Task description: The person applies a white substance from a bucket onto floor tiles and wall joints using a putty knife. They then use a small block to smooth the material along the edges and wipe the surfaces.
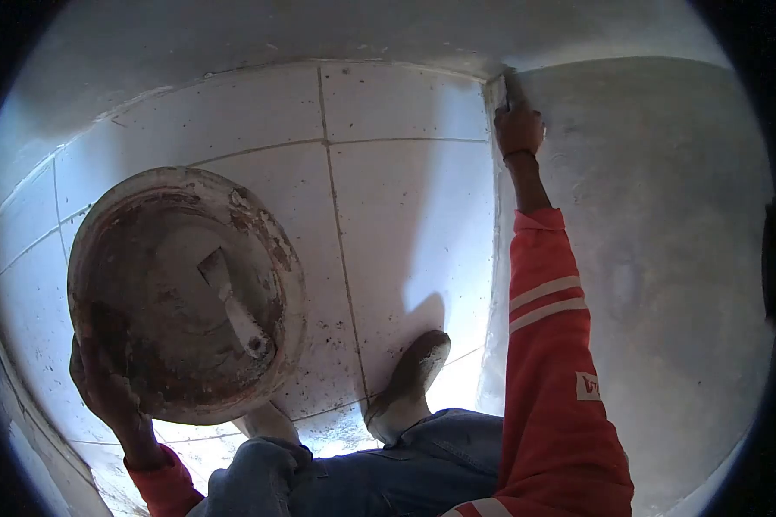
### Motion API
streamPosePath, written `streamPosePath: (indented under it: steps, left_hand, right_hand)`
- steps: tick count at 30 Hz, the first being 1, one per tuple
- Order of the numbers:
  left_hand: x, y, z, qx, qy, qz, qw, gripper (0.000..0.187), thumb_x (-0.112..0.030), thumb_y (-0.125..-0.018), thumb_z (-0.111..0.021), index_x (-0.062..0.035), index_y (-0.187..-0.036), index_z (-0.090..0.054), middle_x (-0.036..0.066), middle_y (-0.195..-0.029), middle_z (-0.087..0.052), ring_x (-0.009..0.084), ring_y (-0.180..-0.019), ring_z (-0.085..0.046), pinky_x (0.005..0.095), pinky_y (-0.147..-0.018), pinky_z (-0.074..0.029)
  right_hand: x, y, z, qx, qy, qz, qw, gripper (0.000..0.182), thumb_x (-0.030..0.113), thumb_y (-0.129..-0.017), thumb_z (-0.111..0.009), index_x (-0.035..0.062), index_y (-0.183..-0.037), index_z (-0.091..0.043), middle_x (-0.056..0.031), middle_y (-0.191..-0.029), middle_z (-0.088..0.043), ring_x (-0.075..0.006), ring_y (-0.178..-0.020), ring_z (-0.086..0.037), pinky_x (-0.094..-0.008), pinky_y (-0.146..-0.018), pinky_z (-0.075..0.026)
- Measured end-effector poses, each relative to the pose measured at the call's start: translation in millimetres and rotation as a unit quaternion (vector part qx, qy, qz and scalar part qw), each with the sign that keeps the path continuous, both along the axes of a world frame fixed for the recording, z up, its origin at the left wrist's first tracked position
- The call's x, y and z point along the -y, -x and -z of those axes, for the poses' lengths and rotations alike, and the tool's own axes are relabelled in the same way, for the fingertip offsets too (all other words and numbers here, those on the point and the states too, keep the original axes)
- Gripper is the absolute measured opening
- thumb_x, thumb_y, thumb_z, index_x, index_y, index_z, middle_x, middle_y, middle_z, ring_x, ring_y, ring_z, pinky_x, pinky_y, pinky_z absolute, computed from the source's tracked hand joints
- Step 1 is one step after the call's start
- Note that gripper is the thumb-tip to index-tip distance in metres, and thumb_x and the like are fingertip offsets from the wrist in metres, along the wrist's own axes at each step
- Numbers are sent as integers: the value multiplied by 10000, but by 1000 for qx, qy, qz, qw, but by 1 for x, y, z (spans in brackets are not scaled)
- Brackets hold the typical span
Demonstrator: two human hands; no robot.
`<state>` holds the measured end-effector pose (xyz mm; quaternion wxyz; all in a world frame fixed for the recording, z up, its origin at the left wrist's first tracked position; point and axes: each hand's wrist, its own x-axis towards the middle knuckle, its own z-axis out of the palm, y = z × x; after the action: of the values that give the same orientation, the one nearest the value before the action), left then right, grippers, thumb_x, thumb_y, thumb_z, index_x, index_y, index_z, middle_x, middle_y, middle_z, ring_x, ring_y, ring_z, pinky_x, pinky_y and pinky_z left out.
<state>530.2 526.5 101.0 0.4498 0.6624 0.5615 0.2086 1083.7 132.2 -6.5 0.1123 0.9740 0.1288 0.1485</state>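
My left hand (110,386) grips the near left rim of a large round basin (293,345), whose inside is stained brown and grey. A putty knife (239,314) with a flat blade and a pale, crusted handle lies in the basin. Far from it, my right hand (519,129) is closed at the corner where the grey wall (647,215) meets the far wall. A thin dark tool (512,84) sticks out beyond its fingers and touches the corner; its shape is hard to make out.
White floor tiles (388,198) with dark specks lie below. My legs in jeans (362,482) and a shoe (418,366) are at the bottom. The far wall (362,34) curves across the top. A dark object (771,263) shows at the right edge.
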Motion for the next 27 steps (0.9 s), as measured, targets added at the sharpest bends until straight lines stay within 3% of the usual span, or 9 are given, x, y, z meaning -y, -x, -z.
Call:
streamPosePath:
  steps: [5,7,11,13,14,16,19,22,27]
  left_hand:
    - [5,-3,3,2,-53,-25,998,541,-393,-1083,-471,37,-1401,-554,173,-1324,-619,298,-1193,-600,446,-1058,-447]
    - [3,-11,-2,64,44,-101,992,539,-393,-1083,-472,37,-1396,-556,172,-1344,-607,302,-1214,-591,449,-1066,-448]
    - [-3,-2,-5,-5,23,10,1000,369,-196,-1091,-487,-39,-1409,-590,138,-1406,-541,275,-1319,-532,424,-1097,-462]
    - [-6,-1,1,30,44,-43,998,535,-398,-1085,-465,41,-1371,-567,181,-1351,-605,313,-1234,-590,449,-1066,-457]
    - [-9,6,7,30,45,-41,998,535,-398,-1085,-465,41,-1371,-567,181,-1351,-605,313,-1234,-590,449,-1066,-457]
    - [-11,15,11,-84,-128,69,986,530,-402,-1087,-453,33,-1363,-580,185,-1335,-619,307,-1227,-595,455,-1061,-456]
    - [-2,-3,-4,-52,-46,60,996,537,-410,-1090,-440,28,-1371,-574,190,-1347,-611,307,-1231,-595,461,-1068,-454]
    - [-7,3,-1,-66,-108,125,984,559,-424,-1092,-421,28,-1391,-559,194,-1356,-606,311,-1233,-594,460,-1072,-453]
    - [-6,-1,-2,-78,-93,110,986,572,-430,-1095,-406,25,-1414,-543,189,-1360,-607,308,-1235,-593,457,-1072,-452]
  right_hand:
    - [7,-11,11,-9,20,-14,1000,354,379,-887,-646,55,-998,-736,-197,-1008,-734,-434,-921,-717,-542,-850,-584]
    - [5,-11,12,8,12,-7,1000,358,380,-890,-646,46,-983,-733,-218,-976,-730,-436,-916,-717,-542,-853,-582]
    - [-7,-3,1,0,17,3,1000,343,371,-890,-651,48,-972,-729,-227,-947,-728,-440,-919,-716,-547,-862,-578]
    - [-2,1,-1,-26,-7,-15,1000,331,365,-887,-656,52,-968,-726,-222,-929,-730,-442,-925,-716,-548,-863,-577]
    - [-1,0,-2,-25,-6,-13,1000,331,365,-887,-656,52,-968,-726,-222,-929,-730,-442,-925,-716,-548,-863,-577]
    - [-3,-5,-1,-24,-23,22,999,328,363,-886,-655,55,-972,-725,-232,-945,-730,-445,-933,-714,-550,-860,-574]
    - [-3,-3,5,-19,6,-11,1000,329,357,-885,-653,48,-975,-724,-242,-962,-728,-448,-933,-713,-553,-863,-569]
    - [-2,4,3,-4,-9,-7,1000,331,351,-884,-652,41,-978,-723,-245,-976,-725,-446,-932,-714,-551,-861,-571]
    - [-1,9,0,-33,-22,0,999,304,342,-891,-652,64,-998,-718,-216,-979,-725,-420,-927,-716,-534,-839,-581]
